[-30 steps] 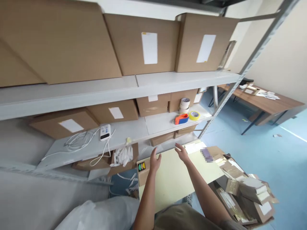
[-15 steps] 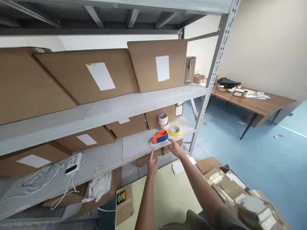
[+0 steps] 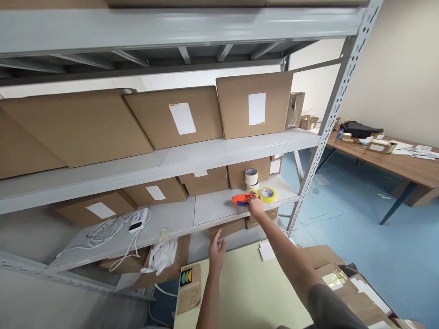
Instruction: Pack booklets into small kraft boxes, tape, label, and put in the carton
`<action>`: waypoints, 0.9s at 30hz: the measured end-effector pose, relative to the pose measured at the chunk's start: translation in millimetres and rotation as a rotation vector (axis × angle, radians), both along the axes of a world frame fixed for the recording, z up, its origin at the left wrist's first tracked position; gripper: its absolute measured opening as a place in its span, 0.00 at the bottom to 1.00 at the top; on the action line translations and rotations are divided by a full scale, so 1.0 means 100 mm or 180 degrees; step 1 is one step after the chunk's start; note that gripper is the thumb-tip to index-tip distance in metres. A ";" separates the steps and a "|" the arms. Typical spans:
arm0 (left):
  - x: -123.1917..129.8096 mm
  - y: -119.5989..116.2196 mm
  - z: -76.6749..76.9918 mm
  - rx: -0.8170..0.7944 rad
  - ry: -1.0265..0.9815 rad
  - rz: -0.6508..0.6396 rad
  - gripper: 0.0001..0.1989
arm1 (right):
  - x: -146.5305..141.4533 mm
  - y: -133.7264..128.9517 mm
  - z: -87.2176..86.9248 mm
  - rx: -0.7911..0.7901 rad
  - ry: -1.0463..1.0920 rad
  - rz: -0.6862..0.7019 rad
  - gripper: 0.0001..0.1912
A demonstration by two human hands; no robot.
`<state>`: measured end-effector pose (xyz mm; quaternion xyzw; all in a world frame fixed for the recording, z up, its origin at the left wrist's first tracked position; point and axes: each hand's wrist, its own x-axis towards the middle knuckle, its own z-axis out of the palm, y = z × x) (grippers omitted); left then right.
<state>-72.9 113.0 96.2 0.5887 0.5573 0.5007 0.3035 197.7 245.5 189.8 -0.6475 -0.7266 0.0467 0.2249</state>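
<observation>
My right hand reaches onto the middle shelf, its fingers closed around the right end of an orange and blue tape dispenser. Part of the dispenser is hidden behind those fingers. Just behind it shows a yellow-edged tape roll, and a second yellow tape roll lies flat to the right. White tape rolls are stacked at the back. My left hand hovers in front of the lower shelf, above the table's far edge, with fingers apart and nothing in it.
A pale table stands below me, with a printed brown package at its left. Cardboard boxes line the grey shelves. A white power strip with cables lies left. More cartons sit lower right, beside the perforated shelf post.
My right hand has moved forward and closed on the tape dispenser, which has turned and shifted, uncovering the yellow-edged roll behind. My left hand stays open. The view has swung left.
</observation>
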 end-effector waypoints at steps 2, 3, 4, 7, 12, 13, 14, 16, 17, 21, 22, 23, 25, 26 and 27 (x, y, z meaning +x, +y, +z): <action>-0.17 -0.10 0.04 0.0035 -0.0043 -0.0062 0.24 | -0.08 -0.25 0.06 0.0182 0.0051 -0.0079 0.15; -0.25 -0.15 0.06 0.0053 -0.0048 -0.0104 0.24 | -0.12 -0.39 0.08 0.0257 0.0084 -0.0103 0.14; -0.34 -0.20 0.08 0.0078 -0.0050 -0.0119 0.24 | -0.17 -0.55 0.10 0.0324 0.0111 -0.0117 0.14; -0.59 -0.36 0.10 0.0136 -0.0041 -0.0129 0.23 | -0.37 -1.05 0.06 0.0495 0.0184 -0.0144 0.14; -0.94 -0.64 -0.03 -0.0024 -0.0055 -0.0272 0.21 | -0.71 -1.91 -0.32 0.0487 0.0307 -0.0306 0.13; -0.98 -0.71 -0.08 -0.0079 -0.0068 -0.0303 0.21 | -0.76 -2.06 -0.42 0.0408 0.0301 -0.0362 0.13; -1.01 -0.79 -0.13 -0.0132 -0.0082 -0.0321 0.21 | -0.81 -2.20 -0.51 0.0313 0.0286 -0.0410 0.13; -1.03 -0.95 -0.21 -0.0237 -0.0105 -0.0323 0.21 | -0.86 -2.45 -0.70 0.0111 0.0252 -0.0466 0.12; -1.03 -1.03 -0.25 -0.0291 -0.0113 -0.0316 0.21 | -0.86 -2.56 -0.80 0.0016 0.0241 -0.0473 0.12; -1.01 -1.35 -0.37 -0.0458 -0.0047 -0.0301 0.21 | -0.69 -2.87 -1.20 -0.0394 0.0216 -0.0511 0.11; -1.01 -1.42 -0.40 -0.0488 -0.0004 -0.0285 0.21 | -0.61 -2.93 -1.31 -0.0498 0.0202 -0.0523 0.11; -1.01 -1.50 -0.43 -0.0516 0.0039 -0.0251 0.21 | -0.52 -2.98 -1.42 -0.0593 0.0184 -0.0531 0.11; -0.99 -1.64 -0.50 -0.0578 0.0106 -0.0132 0.20 | -0.32 -3.08 -1.64 -0.0758 0.0154 -0.0553 0.11; -0.96 -1.72 -0.54 -0.0615 0.0128 -0.0059 0.20 | -0.21 -3.13 -1.75 -0.0837 0.0140 -0.0573 0.11; -0.91 -1.79 -0.58 -0.0656 0.0146 0.0008 0.20 | -0.10 -3.18 -1.87 -0.0920 0.0123 -0.0604 0.11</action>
